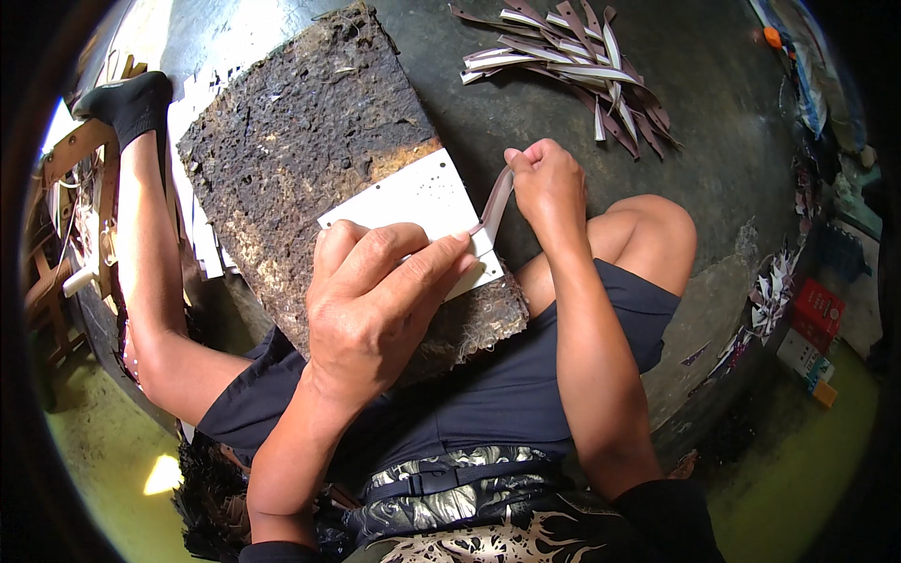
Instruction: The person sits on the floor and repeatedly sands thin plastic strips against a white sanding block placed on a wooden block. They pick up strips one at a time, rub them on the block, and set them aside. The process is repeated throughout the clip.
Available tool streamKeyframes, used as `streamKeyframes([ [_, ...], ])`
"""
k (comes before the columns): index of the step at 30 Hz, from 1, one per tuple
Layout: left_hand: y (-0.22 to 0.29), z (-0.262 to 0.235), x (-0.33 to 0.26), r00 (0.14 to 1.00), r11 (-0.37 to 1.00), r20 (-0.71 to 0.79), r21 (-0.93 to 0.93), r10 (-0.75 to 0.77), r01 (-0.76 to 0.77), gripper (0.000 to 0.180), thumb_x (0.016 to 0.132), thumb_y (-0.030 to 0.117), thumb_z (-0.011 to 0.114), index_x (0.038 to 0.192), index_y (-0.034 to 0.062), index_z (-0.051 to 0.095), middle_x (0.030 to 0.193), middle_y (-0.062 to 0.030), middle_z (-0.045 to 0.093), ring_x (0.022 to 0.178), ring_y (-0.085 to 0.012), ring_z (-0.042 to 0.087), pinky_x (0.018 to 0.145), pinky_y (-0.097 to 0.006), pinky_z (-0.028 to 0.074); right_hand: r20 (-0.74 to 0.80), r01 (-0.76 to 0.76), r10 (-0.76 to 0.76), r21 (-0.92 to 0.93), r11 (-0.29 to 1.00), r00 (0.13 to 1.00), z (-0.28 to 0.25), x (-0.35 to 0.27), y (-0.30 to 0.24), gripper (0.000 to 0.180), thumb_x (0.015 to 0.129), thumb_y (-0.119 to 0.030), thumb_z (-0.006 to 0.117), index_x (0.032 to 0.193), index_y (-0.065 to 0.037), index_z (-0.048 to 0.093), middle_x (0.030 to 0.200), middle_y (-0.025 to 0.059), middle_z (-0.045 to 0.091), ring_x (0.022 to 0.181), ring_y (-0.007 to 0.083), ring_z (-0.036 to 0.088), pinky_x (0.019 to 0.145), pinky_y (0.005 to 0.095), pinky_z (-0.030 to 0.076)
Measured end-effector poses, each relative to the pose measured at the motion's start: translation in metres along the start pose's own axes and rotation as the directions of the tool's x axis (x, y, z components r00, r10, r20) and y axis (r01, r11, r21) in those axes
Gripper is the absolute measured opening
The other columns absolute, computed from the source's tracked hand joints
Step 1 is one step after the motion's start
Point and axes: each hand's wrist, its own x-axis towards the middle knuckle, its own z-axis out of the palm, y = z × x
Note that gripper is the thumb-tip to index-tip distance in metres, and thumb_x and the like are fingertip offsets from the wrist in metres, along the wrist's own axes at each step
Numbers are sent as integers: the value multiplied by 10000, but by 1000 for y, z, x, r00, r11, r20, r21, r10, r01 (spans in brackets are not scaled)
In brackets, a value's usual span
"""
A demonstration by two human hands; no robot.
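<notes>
A white rectangular plate (pixel 434 188) with small holes lies on a thick, rough, dark board (pixel 310 122) in front of me. My left hand (pixel 371 291) rests over the plate with its fingers curled. Its index finger and thumb press together at one end of a narrow brown and white strip (pixel 497 202), near the plate's right edge. From there the strip bends upward to my right hand (pixel 549 188), whose thumb and index finger pinch its other end. The left fingertips partly hide the strip's lower end.
A loose heap of similar brown and white strips (pixel 591 70) lies on the dark floor beyond the board. To the right are white scraps (pixel 774 291) and a red box (pixel 817 314). A wooden frame (pixel 70 159) stands at the left beside my stretched-out leg.
</notes>
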Motion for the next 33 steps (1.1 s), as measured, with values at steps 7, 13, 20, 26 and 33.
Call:
streamKeyframes([
  [7, -1, 1, -1, 1000, 1000, -8, -7, 11, -11, 279, 836, 110, 967, 1100, 126, 878, 969, -15, 721, 817, -224, 601, 740, -379, 494, -60, 5, -13, -120, 993, 998, 3, 9, 7, 343, 1063, -307, 762, 1009, 31, 739, 989, 281, 801, 967, 476, 788, 899, 546, 606],
  [13, -3, 2, -2, 1000, 1000, -31, -26, 4, -5, 277, 839, 113, 966, 1100, 126, 874, 962, -9, 718, 815, -227, 600, 740, -388, 488, 456, -460, 116, 783, 419, 882, -32, -5, -8, 455, 1177, -407, 646, 1429, -48, 523, 1012, 163, 781, 877, 249, 798, 814, 409, 662],
  [20, -1, 2, -4, 1000, 1000, -24, -5, -13, 13, 279, 837, 113, 965, 1099, 132, 873, 955, -8, 712, 817, -228, 603, 755, -389, 489, 237, -208, -255, 969, 135, 938, -46, -79, -36, 817, 1023, 1, 836, 1678, -160, 375, 1085, 123, 768, 980, 157, 758, 925, 293, 614],
  [26, -1, 3, -3, 1000, 1000, -19, 24, 2, -2, 294, 833, 129, 971, 1112, 135, 877, 951, -6, 707, 814, -222, 596, 747, -385, 486, 287, -273, -132, 955, 115, 949, -41, -73, -36, 744, 990, 75, 838, 1594, -100, 441, 1035, 82, 771, 932, 119, 725, 864, 273, 583],
  [33, -2, 2, -3, 999, 998, 9, 46, 41, -42, 319, 833, 133, 972, 1138, 144, 876, 974, 4, 706, 817, -210, 591, 749, -380, 484, 302, -292, -132, 952, 88, 944, -36, -72, -27, 655, 989, 47, 856, 1515, -96, 494, 997, 62, 772, 896, 110, 719, 813, 268, 556],
])
